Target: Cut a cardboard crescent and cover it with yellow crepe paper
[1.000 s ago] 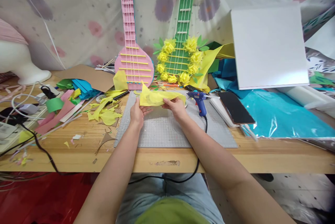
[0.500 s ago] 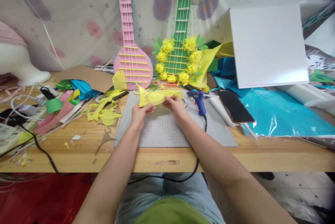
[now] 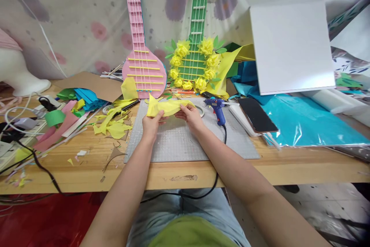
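A strip of yellow crepe paper [image 3: 169,107] is stretched between my two hands above the grey cutting mat [image 3: 173,147]. My left hand [image 3: 152,123] pinches its lower left part, with the thumb on top. At its right end my right hand [image 3: 190,117] grips it between thumb and fingers. A roll of tape [image 3: 200,111] lies just right of my right hand, partly hidden. Farther right, a blue hot glue gun [image 3: 216,109] rests on the mat, its black cord trailing over the table edge.
Behind stand a pink paper guitar [image 3: 144,68] and a green one [image 3: 193,62] ringed with yellow paper flowers. Yellow scraps [image 3: 115,125] litter the left side. At right are a phone [image 3: 257,115], a white board [image 3: 291,46] and blue wrapped paper [image 3: 312,123].
The view has shifted slightly. The right end of the yellow strip, which stuck out past my right hand, now ends close to my fingers. Both hands keep hold of it.
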